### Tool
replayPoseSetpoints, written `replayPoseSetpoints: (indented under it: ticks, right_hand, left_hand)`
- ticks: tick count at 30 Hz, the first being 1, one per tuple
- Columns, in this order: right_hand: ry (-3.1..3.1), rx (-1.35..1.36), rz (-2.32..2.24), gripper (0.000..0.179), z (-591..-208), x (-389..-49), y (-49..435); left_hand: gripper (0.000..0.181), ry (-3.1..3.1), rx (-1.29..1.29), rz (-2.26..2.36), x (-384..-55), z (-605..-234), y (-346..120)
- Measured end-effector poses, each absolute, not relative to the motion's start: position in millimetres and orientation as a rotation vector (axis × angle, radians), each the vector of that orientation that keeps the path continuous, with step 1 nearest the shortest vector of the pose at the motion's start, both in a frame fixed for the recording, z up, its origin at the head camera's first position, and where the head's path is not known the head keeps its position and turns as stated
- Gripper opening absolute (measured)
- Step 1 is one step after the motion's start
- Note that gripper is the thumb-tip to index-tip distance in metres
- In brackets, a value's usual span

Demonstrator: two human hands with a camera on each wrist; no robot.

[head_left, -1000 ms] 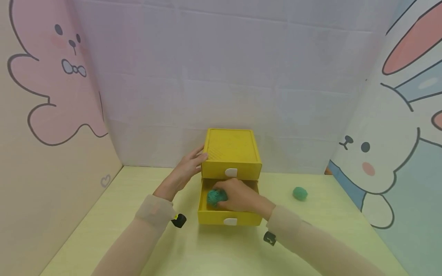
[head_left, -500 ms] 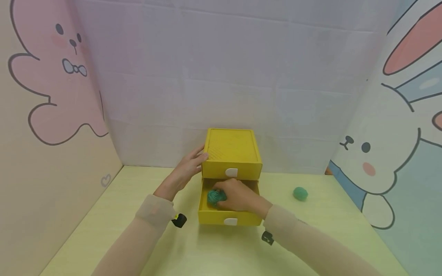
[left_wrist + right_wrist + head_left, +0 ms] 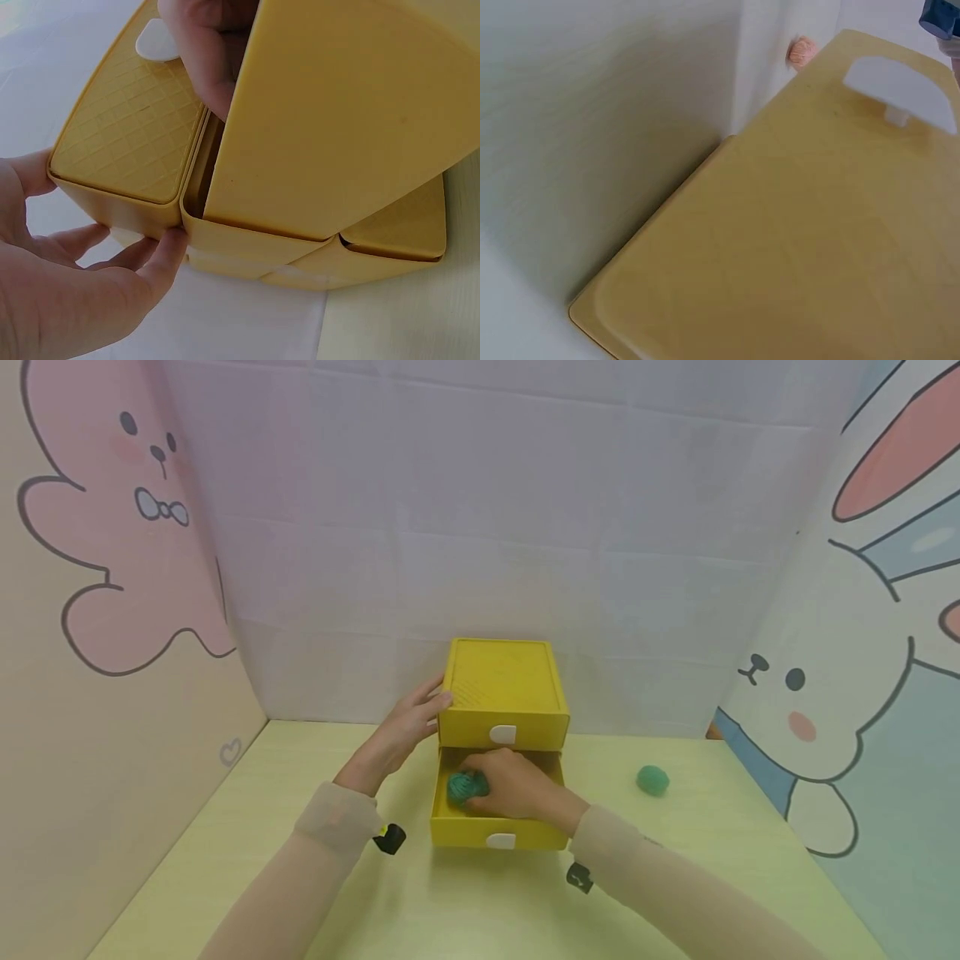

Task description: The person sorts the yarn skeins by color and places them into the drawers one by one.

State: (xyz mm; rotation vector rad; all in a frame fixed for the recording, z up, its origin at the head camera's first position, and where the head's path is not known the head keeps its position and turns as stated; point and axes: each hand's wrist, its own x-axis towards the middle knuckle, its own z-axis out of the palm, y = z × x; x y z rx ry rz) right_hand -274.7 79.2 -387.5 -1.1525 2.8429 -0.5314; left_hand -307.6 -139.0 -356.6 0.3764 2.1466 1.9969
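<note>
In the head view, a yellow drawer cabinet (image 3: 504,672) stands against the back, its top drawer closed. Below that, a yellow drawer (image 3: 457,833) with a white pull is out. My right hand (image 3: 517,783) reaches into it and grips a green yarn ball (image 3: 467,787) at its left side. The left hand (image 3: 401,731) rests against the cabinet's left side, thumb at the top edge. In the left wrist view, the left fingers (image 3: 161,259) touch the side wall; the right hand (image 3: 206,52) shows over the drawer, its ball hidden. Neither hand appears beside the drawer front (image 3: 780,247) in the right wrist view.
A second green ball (image 3: 652,781) lies on the table (image 3: 480,914) to the right. Another closed drawer (image 3: 401,225) shows beneath the pulled-out one in the left wrist view. A small pinkish round thing (image 3: 802,51) sits past the drawer in the right wrist view.
My right hand and the green yarn ball have shifted slightly left inside the drawer. The left hand and cabinet stay in place.
</note>
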Motion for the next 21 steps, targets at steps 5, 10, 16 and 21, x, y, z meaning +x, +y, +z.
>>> replayPoseSetpoints:
  ticks: [5, 10, 16, 21]
  right_hand:
    - [2.852, -1.142, -0.550, 0.044, -383.9, -273.3, 85.7]
    - [2.845, -1.128, -0.583, 0.049, -371.7, -266.9, 97.7]
    - [2.833, -1.147, -0.602, 0.050, -354.4, -259.8, 117.9]
    - [2.859, -1.120, -0.600, 0.048, -343.7, -252.6, 142.2]
  left_hand:
    - [0.069, 2.148, 0.382, 1.987, -309.0, -357.8, -139.5]
    - [0.071, 2.146, 0.375, 1.977, -310.2, -358.9, -140.0]
    - [0.070, 2.158, 0.366, 1.977, -308.7, -358.0, -139.4]
    - [0.070, 2.160, 0.380, 1.969, -308.6, -358.0, -139.3]
